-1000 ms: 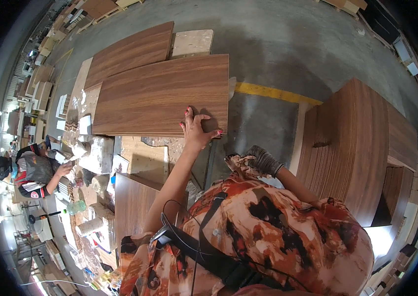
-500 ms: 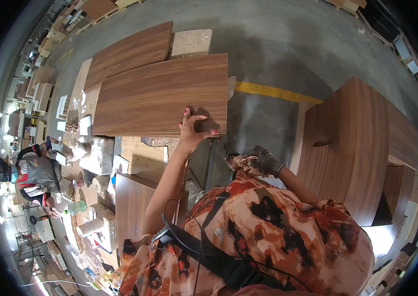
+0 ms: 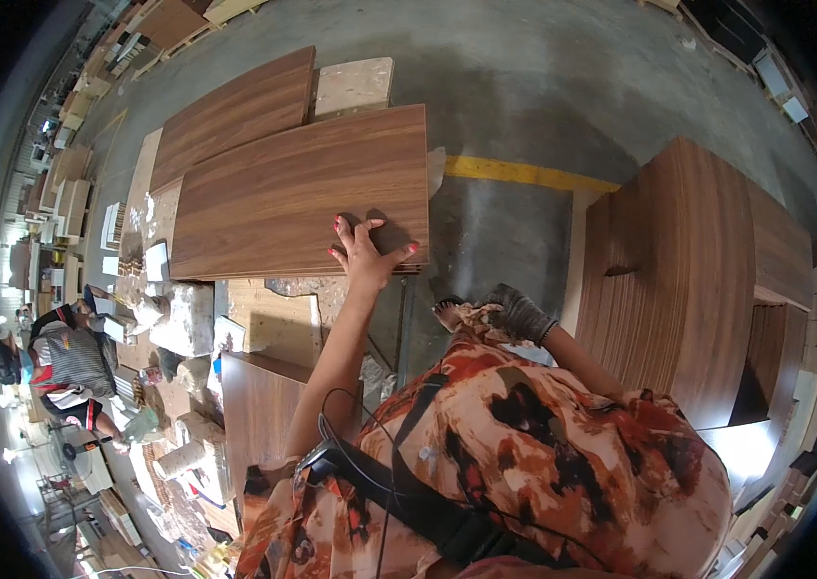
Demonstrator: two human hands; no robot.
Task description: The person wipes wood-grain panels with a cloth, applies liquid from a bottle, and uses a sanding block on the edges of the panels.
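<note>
See brown wood-grain panel (image 3: 302,188) left of upper centre; near its lower right corner, left hand (image 3: 365,262), fingers splayed, released; right of centre, gloved right hand (image 3: 524,314) by patterned garment (image 3: 548,415), unable to tell finger state; at right, stacked brown panels (image 3: 708,280).

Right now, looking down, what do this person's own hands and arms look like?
The left hand is ungloved, with bright red-pink nails. The right hand wears a dark grey knit glove. Both forearms are uncovered below sleeves patterned in rust orange, cream and black.
</note>
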